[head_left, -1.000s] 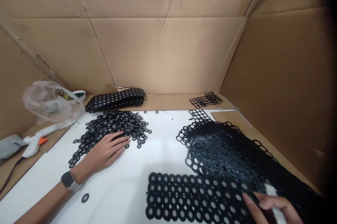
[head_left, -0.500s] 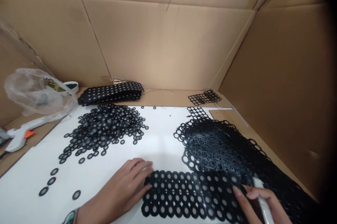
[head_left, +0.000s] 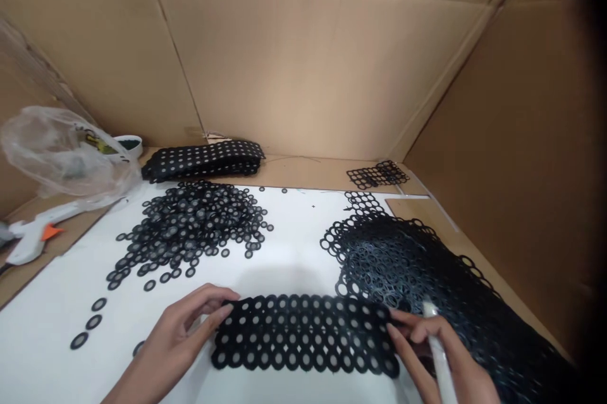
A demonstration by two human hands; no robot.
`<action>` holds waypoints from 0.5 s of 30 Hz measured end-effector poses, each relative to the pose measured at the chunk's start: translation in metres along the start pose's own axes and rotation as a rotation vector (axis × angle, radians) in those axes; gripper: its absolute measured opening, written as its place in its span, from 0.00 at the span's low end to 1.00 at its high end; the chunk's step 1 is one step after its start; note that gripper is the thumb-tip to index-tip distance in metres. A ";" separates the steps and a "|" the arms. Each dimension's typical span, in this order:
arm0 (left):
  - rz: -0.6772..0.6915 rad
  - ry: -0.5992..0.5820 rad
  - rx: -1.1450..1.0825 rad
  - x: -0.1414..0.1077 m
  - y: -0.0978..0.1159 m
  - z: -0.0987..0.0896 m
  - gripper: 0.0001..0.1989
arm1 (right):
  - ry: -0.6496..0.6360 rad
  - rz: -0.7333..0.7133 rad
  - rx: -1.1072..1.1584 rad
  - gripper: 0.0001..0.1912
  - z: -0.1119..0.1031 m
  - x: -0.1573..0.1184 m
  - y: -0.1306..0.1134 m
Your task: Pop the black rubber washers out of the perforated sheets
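Strip (head_left: pixel 285 342) pinched at ends by our left hand (head_left: pixel 183 328), right hand (head_left: pixel 465 360); white tool (head_left: pixel 439 350), jutting over ring pile (head_left: pixel 379 262), could snag.

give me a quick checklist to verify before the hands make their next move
1. Left hand gripping the dotted black strip: ok, at its upper left corner.
2. Right hand gripping the strip: ok, at its right end.
3. White pen-like tool secured: ok, held in the right hand too.
4. Strip clear of the loose disc pile: ok, white surface shows between.
5. Strip clear of the ring-sheet heap: not ok, they overlap in this view.
6. Strip's underside: cannot tell, hidden.
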State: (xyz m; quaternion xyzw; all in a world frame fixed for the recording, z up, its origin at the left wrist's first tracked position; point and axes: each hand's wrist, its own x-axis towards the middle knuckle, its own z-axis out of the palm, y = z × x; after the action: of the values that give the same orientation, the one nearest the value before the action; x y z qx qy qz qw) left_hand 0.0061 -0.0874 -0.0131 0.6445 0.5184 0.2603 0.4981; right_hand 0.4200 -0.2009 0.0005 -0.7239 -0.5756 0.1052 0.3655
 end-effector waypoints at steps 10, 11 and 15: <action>0.026 0.031 -0.098 -0.004 -0.007 0.007 0.15 | -0.528 -0.295 0.209 0.09 0.077 0.054 -0.134; 0.038 -0.005 -0.086 -0.001 -0.006 0.003 0.15 | -0.628 -0.336 0.205 0.09 0.086 0.061 -0.140; 0.151 -0.204 0.038 0.027 -0.001 -0.024 0.12 | -0.876 -0.392 0.150 0.15 0.112 0.084 -0.148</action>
State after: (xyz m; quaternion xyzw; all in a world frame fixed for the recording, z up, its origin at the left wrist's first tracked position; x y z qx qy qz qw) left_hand -0.0061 -0.0531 -0.0095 0.7140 0.4199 0.2206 0.5150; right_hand 0.2701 -0.0680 0.0396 -0.4612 -0.7916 0.3706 0.1528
